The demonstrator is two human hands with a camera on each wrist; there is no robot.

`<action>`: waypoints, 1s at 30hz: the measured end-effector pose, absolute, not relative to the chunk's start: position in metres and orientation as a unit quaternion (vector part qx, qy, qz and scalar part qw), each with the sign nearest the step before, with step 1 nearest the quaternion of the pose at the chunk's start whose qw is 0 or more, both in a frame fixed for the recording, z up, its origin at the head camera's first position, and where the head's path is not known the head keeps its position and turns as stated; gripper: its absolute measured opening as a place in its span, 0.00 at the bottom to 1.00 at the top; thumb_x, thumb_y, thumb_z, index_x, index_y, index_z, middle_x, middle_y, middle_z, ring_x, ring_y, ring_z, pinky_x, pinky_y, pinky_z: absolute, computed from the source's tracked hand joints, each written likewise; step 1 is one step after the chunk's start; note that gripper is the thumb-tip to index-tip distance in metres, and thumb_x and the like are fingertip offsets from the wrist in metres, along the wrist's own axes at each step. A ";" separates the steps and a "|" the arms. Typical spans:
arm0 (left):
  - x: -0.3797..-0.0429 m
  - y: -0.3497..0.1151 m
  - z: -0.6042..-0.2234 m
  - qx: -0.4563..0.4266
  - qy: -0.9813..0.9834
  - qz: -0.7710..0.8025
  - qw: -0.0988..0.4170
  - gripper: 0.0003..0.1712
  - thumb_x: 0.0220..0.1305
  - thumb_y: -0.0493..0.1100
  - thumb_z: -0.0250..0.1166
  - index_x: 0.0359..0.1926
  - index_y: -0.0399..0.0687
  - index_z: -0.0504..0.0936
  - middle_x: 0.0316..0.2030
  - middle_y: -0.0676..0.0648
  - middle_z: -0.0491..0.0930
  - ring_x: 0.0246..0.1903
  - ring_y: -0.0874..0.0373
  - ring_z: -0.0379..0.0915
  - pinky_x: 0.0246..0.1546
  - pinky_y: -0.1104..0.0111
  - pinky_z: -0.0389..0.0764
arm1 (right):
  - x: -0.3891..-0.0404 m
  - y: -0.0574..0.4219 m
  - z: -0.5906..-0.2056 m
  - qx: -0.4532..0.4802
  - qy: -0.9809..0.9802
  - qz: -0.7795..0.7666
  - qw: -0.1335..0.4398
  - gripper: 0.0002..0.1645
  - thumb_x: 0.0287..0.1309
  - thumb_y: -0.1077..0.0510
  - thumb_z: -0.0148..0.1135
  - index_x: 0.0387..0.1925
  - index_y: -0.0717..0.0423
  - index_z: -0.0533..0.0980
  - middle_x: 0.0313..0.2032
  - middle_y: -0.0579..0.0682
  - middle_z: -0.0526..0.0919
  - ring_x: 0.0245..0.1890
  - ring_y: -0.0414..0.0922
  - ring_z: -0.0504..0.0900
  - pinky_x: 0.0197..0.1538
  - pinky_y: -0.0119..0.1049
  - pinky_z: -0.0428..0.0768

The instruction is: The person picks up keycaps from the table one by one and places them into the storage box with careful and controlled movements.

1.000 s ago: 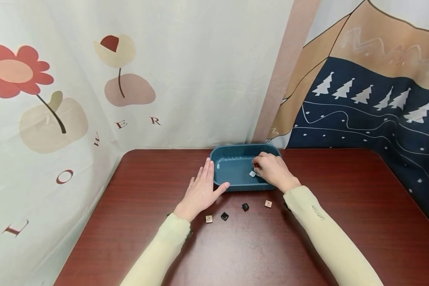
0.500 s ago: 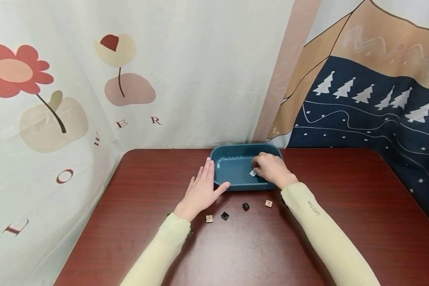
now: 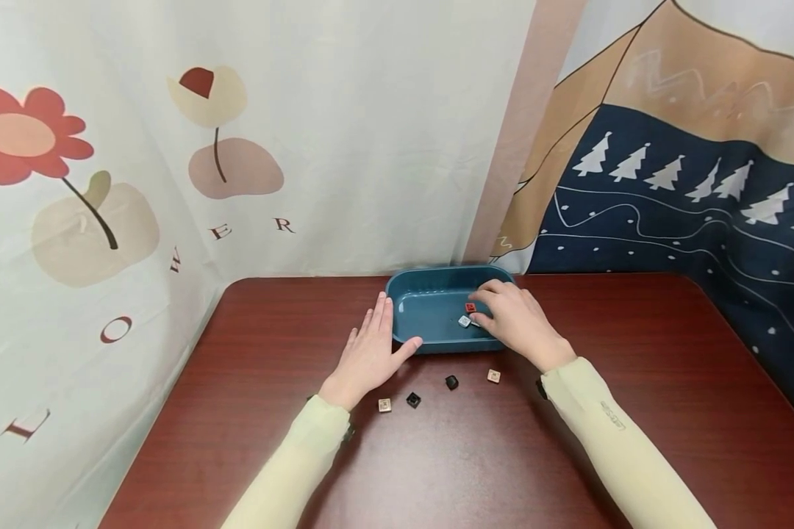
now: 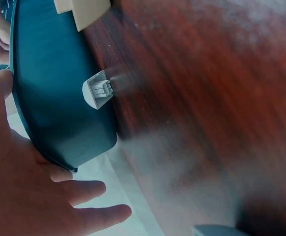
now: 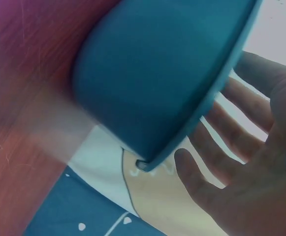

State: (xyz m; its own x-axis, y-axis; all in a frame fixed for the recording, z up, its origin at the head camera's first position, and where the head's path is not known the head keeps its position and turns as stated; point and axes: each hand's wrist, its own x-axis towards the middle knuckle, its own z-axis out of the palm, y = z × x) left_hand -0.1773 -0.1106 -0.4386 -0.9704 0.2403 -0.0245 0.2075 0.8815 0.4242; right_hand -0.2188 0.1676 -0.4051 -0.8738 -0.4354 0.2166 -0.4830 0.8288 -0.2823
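Note:
A blue-green tray (image 3: pixel 430 345) stands at the back of the table. My left hand (image 3: pixel 368 358) rests at its left end, fingers straight along the rim and thumb across the front corner. Over the right side of the tray is my right hand (image 3: pixel 517 319), its thumb and fingers spread apart with nothing between them. Just off those fingertips a red keycap (image 3: pixel 470 308) lies on the tray floor. Beside it is a whitish keycap (image 3: pixel 464 321), and a further light piece is partly hidden by the thumb. In the right wrist view the fingers reach past the tray's rim (image 5: pixel 202 115).
In front of the tray lie a beige keycap (image 3: pixel 384 405), a black keycap (image 3: pixel 413 400), another black keycap (image 3: pixel 452 382) and a second beige keycap (image 3: pixel 494 376). Printed curtains (image 3: pixel 370 147) hang along the table's back edge.
My right thumb and fingers have parted and let go of the red keycap, which now shows in the tray. The right hand has drawn slightly right. The left hand stays at the rim.

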 end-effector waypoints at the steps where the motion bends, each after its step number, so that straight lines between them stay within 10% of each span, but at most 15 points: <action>1: -0.177 -0.111 -0.439 0.115 0.969 0.214 0.038 0.59 0.71 0.76 0.50 0.83 0.43 0.40 0.83 0.47 0.34 0.80 0.40 0.42 0.72 0.36 0.53 | -0.216 0.168 -0.404 0.242 -0.952 0.169 0.077 0.21 0.63 0.52 0.74 0.55 0.55 0.85 0.56 0.57 0.82 0.55 0.57 0.80 0.53 0.57 0.79; 30: -0.178 -0.112 -0.439 0.117 0.970 0.211 0.041 0.59 0.71 0.77 0.49 0.83 0.43 0.40 0.83 0.48 0.33 0.80 0.39 0.42 0.72 0.36 0.54 | -0.140 0.189 -0.419 0.308 -0.923 0.192 0.126 0.34 0.61 0.45 0.75 0.65 0.52 0.79 0.66 0.57 0.76 0.65 0.57 0.74 0.60 0.59 0.76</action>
State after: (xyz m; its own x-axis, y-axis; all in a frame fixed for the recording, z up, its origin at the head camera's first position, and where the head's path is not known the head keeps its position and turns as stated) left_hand -0.1785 -0.1117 -0.4393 -0.9694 0.2437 -0.0296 0.2094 0.8838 0.4185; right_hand -0.1403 0.1894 -0.4188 -0.7785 -0.5204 0.3508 -0.6172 0.7364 -0.2772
